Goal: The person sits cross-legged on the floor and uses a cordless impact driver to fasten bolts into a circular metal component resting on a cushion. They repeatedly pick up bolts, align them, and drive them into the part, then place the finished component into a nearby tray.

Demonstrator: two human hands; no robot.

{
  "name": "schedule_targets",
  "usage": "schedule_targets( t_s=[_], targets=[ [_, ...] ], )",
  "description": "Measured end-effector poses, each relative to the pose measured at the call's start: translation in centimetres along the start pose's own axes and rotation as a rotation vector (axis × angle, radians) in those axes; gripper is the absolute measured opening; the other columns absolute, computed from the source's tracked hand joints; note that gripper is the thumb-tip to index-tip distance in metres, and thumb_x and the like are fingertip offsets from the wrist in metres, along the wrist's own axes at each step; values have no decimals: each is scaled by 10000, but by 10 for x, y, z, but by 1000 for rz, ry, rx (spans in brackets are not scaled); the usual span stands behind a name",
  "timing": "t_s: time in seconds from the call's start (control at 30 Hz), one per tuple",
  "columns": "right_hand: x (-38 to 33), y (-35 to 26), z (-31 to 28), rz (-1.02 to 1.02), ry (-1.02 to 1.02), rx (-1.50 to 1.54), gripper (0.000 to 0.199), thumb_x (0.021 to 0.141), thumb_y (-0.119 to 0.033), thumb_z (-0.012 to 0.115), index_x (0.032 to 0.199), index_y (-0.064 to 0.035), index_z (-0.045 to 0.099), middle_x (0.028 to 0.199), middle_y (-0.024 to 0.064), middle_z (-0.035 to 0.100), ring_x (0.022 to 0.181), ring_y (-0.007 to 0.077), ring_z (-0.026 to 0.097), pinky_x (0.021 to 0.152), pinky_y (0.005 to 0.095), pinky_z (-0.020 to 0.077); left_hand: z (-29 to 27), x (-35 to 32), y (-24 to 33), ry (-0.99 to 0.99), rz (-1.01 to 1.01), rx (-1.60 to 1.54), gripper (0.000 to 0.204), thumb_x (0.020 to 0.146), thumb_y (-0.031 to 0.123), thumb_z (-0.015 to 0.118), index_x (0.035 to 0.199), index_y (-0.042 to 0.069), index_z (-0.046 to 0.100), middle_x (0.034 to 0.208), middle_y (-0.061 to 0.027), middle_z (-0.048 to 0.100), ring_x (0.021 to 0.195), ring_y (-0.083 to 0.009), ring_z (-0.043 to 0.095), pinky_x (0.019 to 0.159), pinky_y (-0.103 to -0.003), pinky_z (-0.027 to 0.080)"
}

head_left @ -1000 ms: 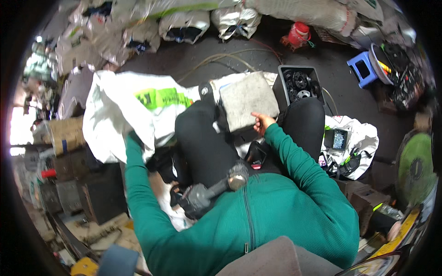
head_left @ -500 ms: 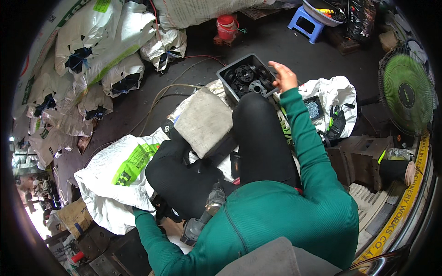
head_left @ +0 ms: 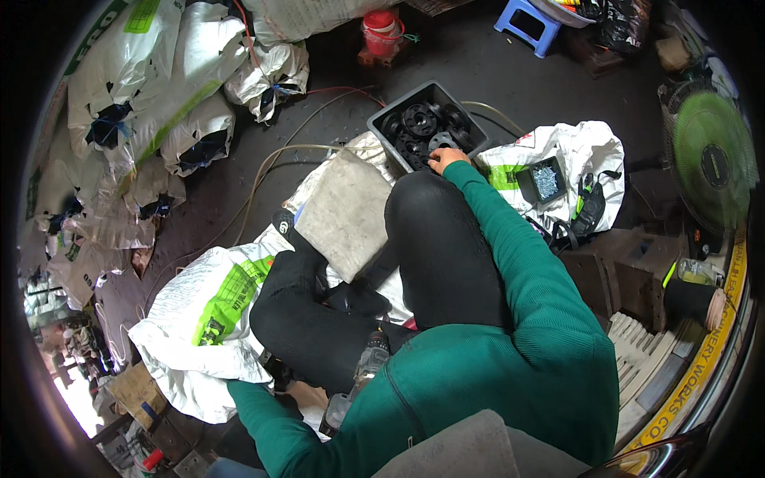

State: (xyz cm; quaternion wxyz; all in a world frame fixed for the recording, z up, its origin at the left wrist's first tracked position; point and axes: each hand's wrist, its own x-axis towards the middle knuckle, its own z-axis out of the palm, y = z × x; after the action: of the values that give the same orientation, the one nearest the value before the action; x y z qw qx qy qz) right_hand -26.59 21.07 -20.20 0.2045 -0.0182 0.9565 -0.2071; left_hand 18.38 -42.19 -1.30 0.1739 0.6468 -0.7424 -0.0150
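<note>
My right hand (head_left: 449, 158) is at the near right corner of a grey plastic bin (head_left: 476, 149), fingers bent over its rim. They close on the lower edge of a black wheel-shaped part (head_left: 443, 142); the fingertips are partly hidden. Several similar round black parts (head_left: 420, 119) fill the bin. My left forearm goes into the mouth of a white sack (head_left: 191, 368) with a green print, which hides my left hand. A cordless drill (head_left: 371, 358) lies in my lap, its bit pointing away from me.
A grey cloth-covered block (head_left: 344, 213) sits before my legs. To the right, a small black tray of screws (head_left: 545, 181) rests on another white sack (head_left: 599, 151). A green fan (head_left: 712, 162) stands at far right. Full sacks (head_left: 131, 80) pile at left; a hose (head_left: 267, 163) crosses the floor.
My right hand has come down from the air beside the bin to the parts at its near corner, its fingers now bent. My left arm stays in the sack. The view has shifted slightly.
</note>
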Motion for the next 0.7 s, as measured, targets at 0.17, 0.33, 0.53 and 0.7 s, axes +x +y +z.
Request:
schedule_targets(
  t_s=[0.17, 0.33, 0.53, 0.7],
  targets=[
    [20, -11, -8, -88, -212, -153, 534, 698, -510, 678, 1091, -149, 647, 1097, 102, 627, 1047, 265, 577, 917, 377, 437, -28, -1, -19, 55, -78, -13, 554, 782, 472, 626, 859, -76, 627, 784, -179, 624, 674, -248, 574, 639, -323, 485],
    [24, -3, 5, -117, -356, -129, 577, 657, -529, 694, 1099, -161, 644, 1127, 91, 617, 1058, 270, 572, 936, 376, 431, -102, -22, -14, 233, -249, -87, 599, 785, 503, 621, 859, -91, 622, 785, -181, 621, 675, -243, 569, 641, -321, 486],
    [21, 2, -3, -229, -141, -60, 473, 721, -500, 631, 1016, -132, 671, 1008, 132, 649, 987, 297, 599, 878, 384, 455, -224, -70, 71, 735, -222, -618, 652, 788, 539, 616, 859, -110, 617, 786, -184, 617, 675, -237, 562, 644, -318, 486],
    [7, -29, -90, -212, 133, 496, 460, 756, -481, 656, 717, -24, 643, 642, 69, 619, 549, 206, 545, 560, 345, 437, -102, -139, 202, 301, 808, -741, 294, 869, 246, 514, 991, -7, 601, 1044, -176, 601, 945, -257, 571, 839, -331, 451]
  ],
)
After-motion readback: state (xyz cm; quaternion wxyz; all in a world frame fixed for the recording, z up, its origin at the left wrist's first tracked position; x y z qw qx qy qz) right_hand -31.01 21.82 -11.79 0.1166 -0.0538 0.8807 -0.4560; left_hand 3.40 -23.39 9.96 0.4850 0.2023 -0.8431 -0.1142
